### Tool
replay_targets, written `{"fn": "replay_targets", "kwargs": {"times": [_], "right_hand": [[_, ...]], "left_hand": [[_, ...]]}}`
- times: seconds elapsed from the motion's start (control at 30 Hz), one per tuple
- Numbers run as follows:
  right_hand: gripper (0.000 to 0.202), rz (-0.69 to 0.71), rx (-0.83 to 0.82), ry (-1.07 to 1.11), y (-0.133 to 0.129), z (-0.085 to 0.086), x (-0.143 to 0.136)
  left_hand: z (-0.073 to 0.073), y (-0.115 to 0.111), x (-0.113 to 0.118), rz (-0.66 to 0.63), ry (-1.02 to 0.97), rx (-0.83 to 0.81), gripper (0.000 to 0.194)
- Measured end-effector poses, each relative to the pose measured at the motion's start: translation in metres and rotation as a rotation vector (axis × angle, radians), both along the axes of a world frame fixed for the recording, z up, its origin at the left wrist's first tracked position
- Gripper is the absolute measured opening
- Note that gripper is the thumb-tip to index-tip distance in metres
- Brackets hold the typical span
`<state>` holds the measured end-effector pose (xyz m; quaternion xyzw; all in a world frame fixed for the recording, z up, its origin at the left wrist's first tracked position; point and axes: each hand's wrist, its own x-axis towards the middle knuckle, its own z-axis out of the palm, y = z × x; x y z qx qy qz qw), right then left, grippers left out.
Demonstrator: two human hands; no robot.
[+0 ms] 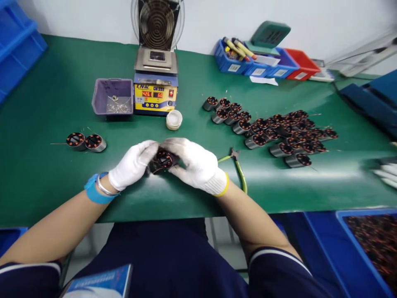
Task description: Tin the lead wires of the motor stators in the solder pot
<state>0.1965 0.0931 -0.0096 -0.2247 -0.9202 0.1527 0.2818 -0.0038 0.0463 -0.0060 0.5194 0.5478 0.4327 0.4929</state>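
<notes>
Closing left hand and right hand, both gloved, around a stator near the front of the desk, fingers curled against its sides, in the head view. Has cutters beside the right hand, grouped stators farther right, paired stators left, and beyond, a purple tray, display unit and white jar.

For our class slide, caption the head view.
Gloved left hand and right hand hold a wire-wound part above a green bench.
</notes>
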Motion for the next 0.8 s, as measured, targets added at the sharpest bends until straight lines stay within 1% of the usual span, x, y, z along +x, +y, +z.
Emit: {"fn": "replay_targets", "kwargs": {"times": [0.03,0.07,0.1,0.13,0.17,0.2,0.23,0.3,0.33,0.37,0.4,0.47,0.5,0.53,0.57,0.6,0.63,0.67,0.7,0.73,0.8], "right_hand": [[0.047,-0.049,0.023,0.003,0.001,0.0,0.002],[0.047,-0.091,0.039,-0.004,0.002,0.0,0.005],[0.047,-0.126,0.049,-0.019,0.004,0.001,0.007],[0.048,-0.156,0.058,-0.036,0.005,0.002,0.009],[0.049,-0.177,0.064,-0.05,0.006,0.003,0.01],[0.05,-0.186,0.074,-0.052,0.007,0.004,0.011],[0.051,-0.179,0.086,-0.046,0.008,0.004,0.011],[0.053,-0.119,0.112,-0.019,0.009,0.003,0.01],[0.053,-0.081,0.123,-0.005,0.009,0.002,0.009],[0.054,-0.045,0.133,0.004,0.009,0.001,0.008],[0.055,-0.022,0.142,0.011,0.009,0.0,0.008],[0.054,-0.018,0.15,0.012,0.01,-0.001,0.009],[0.054,-0.028,0.153,0.013,0.01,-0.001,0.009],[0.053,-0.041,0.156,0.017,0.01,0.0,0.01],[0.053,-0.057,0.157,0.024,0.01,0.0,0.011],[0.052,-0.075,0.157,0.031,0.01,0.001,0.011],[0.051,-0.086,0.156,0.036,0.01,0.002,0.011],[0.05,-0.091,0.155,0.041,0.009,0.002,0.01],[0.05,-0.091,0.151,0.046,0.009,0.002,0.009],[0.049,-0.083,0.147,0.05,0.008,0.002,0.008],[0.049,-0.057,0.142,0.068,0.007,0.002,0.007]], "left_hand": [[0.004,0.0,-0.002,-0.002,0.097,0.044,0.032],[0.009,0.0,-0.005,-0.046,0.187,0.065,0.028],[0.013,-0.001,-0.008,-0.136,0.25,0.056,0.026],[0.016,-0.002,-0.011,-0.24,0.272,0.031,0.027],[0.018,-0.002,-0.014,-0.303,0.276,0.021,0.028],[0.019,-0.003,-0.016,-0.279,0.279,0.059,0.028],[0.018,-0.002,-0.017,-0.173,0.286,0.149,0.024],[0.014,0.0,-0.016,0.122,0.33,0.394,0.012],[0.012,0.002,-0.016,0.209,0.375,0.477,0.014],[0.01,0.004,-0.015,0.214,0.433,0.504,0.018],[0.01,0.004,-0.014,0.154,0.489,0.474,0.017],[0.013,0.003,-0.016,-0.06,0.543,0.326,0.009],[0.016,0.001,-0.017,-0.186,0.517,0.252,0.013],[0.02,-0.001,-0.019,-0.284,0.454,0.204,0.017],[0.023,-0.004,-0.021,-0.31,0.383,0.191,0.02],[0.026,-0.006,-0.021,-0.264,0.329,0.207,0.021],[0.027,-0.007,-0.021,-0.174,0.303,0.227,0.02],[0.027,-0.007,-0.019,-0.079,0.304,0.235,0.02],[0.026,-0.007,-0.016,-0.02,0.319,0.22,0.02],[0.024,-0.006,-0.013,-0.022,0.337,0.178,0.021],[0.019,-0.004,-0.006,-0.111,0.321,0.065,0.024]]}}
